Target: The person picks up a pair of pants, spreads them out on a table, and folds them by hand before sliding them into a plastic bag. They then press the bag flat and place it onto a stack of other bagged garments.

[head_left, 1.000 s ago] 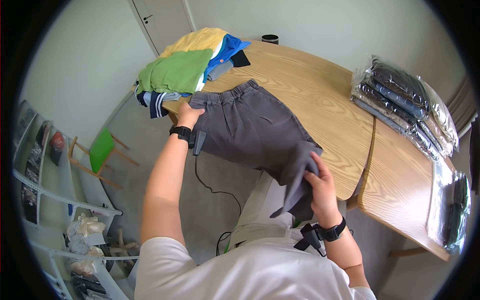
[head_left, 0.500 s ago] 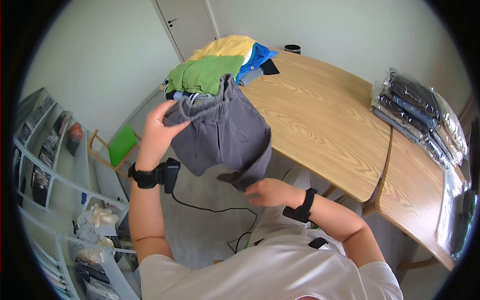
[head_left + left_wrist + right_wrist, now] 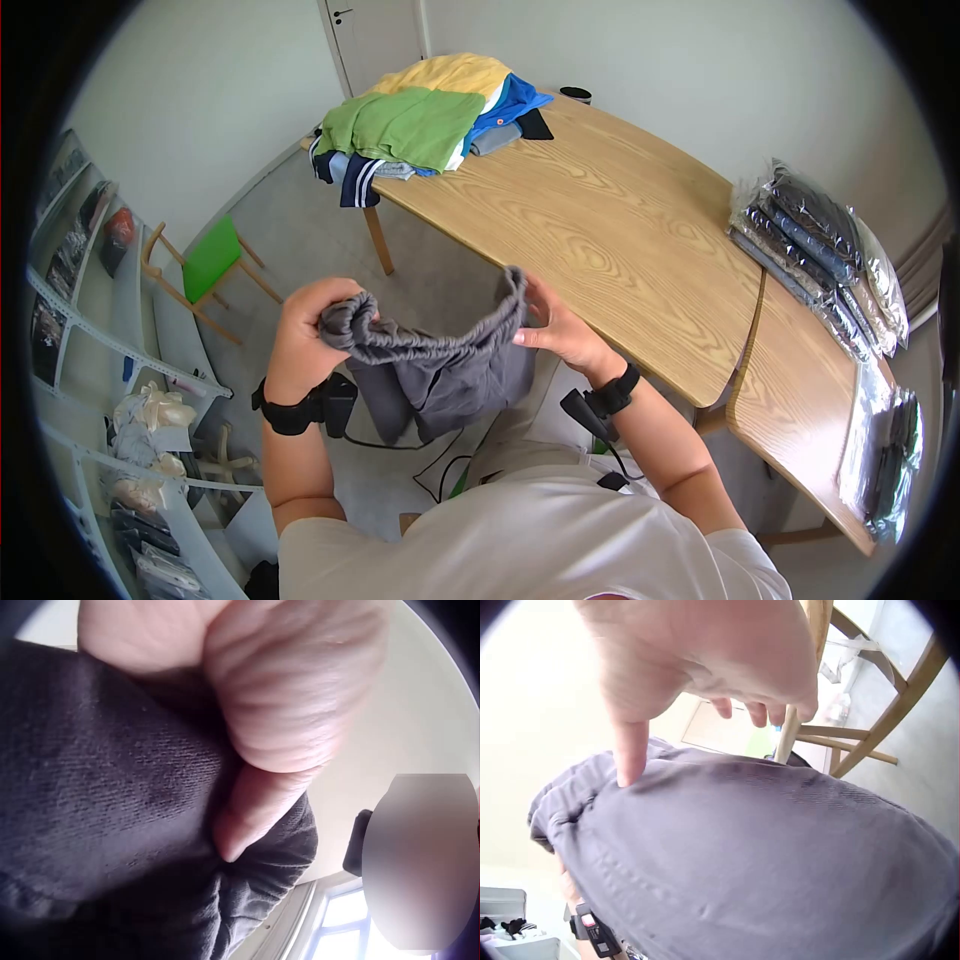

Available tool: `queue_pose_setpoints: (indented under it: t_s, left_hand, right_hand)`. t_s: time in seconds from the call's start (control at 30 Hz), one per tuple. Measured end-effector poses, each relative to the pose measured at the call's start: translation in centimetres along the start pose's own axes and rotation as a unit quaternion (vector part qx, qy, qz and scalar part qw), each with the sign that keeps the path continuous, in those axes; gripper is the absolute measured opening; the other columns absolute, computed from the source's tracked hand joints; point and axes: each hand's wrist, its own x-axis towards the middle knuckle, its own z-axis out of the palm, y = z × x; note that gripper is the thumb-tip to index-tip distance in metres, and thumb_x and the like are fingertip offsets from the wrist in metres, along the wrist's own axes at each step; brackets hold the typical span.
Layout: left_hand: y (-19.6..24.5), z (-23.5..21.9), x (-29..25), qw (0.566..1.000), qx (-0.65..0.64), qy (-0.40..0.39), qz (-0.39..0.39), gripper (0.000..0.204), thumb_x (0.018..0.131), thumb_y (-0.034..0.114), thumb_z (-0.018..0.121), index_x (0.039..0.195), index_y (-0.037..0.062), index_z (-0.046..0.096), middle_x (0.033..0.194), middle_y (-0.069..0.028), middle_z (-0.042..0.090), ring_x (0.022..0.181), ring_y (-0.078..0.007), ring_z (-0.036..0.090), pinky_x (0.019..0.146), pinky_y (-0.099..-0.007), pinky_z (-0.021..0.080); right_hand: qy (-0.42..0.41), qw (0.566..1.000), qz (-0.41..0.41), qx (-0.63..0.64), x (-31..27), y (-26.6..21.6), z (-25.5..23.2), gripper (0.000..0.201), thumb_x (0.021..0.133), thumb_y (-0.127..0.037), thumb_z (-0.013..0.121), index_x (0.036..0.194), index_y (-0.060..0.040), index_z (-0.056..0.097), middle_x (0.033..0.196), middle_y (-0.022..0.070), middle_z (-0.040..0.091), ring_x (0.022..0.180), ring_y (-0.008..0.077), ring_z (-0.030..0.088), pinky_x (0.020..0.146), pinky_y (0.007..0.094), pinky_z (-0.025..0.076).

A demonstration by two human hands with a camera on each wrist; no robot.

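Grey elastic-waist shorts [image 3: 450,385] hang in front of the body, beyond the near table edge, their waistband [image 3: 430,345] uppermost and sagging in the middle. At one end of the waistband my left hand [image 3: 308,335] grips the bunched cloth. Close up in the left wrist view, the left thumb [image 3: 259,806] presses into the dark fabric. My right hand [image 3: 568,330] holds the waistband's other end, thumb on the near side. The right wrist view shows the right thumb [image 3: 632,754] against the cloth, with other fingertips showing above the fabric's edge.
A wooden table [image 3: 620,240] stretches ahead. Loose clothes, with a green garment [image 3: 400,125] on top, lie at its far left. Bagged folded garments [image 3: 805,235] are stacked at right. A green chair [image 3: 210,255] and white shelving [image 3: 120,345] stand on the left.
The shorts moved from beside the clothes pile down and toward the body. The right hand went from the leg end up to the waistband. My left hand kept its hold on the waistband.
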Motion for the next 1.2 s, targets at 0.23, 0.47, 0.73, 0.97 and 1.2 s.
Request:
queue_pose_setpoints:
  t_s: [0.23,0.47,0.73,0.97,1.2]
  left_hand:
    - [-1.4,-1.5,-0.8,0.991,-0.049,0.027,-0.121,0.034,0.066,-0.005,0.070,0.097,0.0006,0.057,0.092,-0.0019,0.061,0.086,-0.0097,0.057,0.081,-0.0252,0.045]
    - [-5.7,-3.1,-1.6,0.980,-0.068,-0.069,-0.175,0.033,0.068,0.002,0.073,0.097,0.0012,0.057,0.093,-0.0028,0.061,0.088,-0.0112,0.057,0.082,-0.0268,0.045]
    - [-9.6,3.1,1.4,0.966,0.045,0.221,-0.131,0.031,0.076,0.011,0.072,0.099,-0.0015,0.057,0.091,-0.0115,0.065,0.082,-0.0188,0.062,0.076,-0.0317,0.048]
    - [-5.8,9.2,2.5,0.963,0.089,0.250,-0.056,0.031,0.082,0.011,0.069,0.105,-0.0010,0.051,0.090,-0.0162,0.063,0.080,-0.0283,0.063,0.070,-0.0355,0.049]
    - [-4.8,10.7,2.6,0.972,0.022,0.227,-0.053,0.024,0.086,0.009,0.064,0.103,-0.0020,0.052,0.088,-0.0177,0.064,0.078,-0.0302,0.064,0.069,-0.0356,0.049]
  right_hand:
    - [-0.145,0.962,0.101,0.207,0.7,-2.3,1.4,0.057,0.069,-0.012,0.080,0.118,0.0018,0.055,0.113,0.0086,0.062,0.108,0.0191,0.056,0.101,0.0329,0.037]
    - [-0.236,0.947,0.069,0.207,2.2,-5.8,-0.6,0.050,0.074,-0.009,0.078,0.118,0.0023,0.057,0.113,0.0103,0.064,0.105,0.0204,0.059,0.098,0.0327,0.042]
    - [0.169,0.956,0.072,0.230,6.3,-6.1,4.9,0.031,0.090,-0.022,0.064,0.109,0.0017,0.060,0.105,0.0093,0.065,0.089,0.0157,0.062,0.078,0.0288,0.050]
    - [0.129,0.982,-0.027,0.132,5.6,-4.7,7.9,0.040,0.095,-0.022,0.058,0.123,0.0048,0.051,0.113,0.0105,0.062,0.103,0.0155,0.055,0.093,0.0283,0.042]
    - [0.086,0.986,-0.078,0.118,5.3,-2.7,7.6,0.048,0.098,-0.023,0.051,0.134,0.0056,0.038,0.124,0.0142,0.055,0.115,0.0178,0.050,0.101,0.0295,0.037]
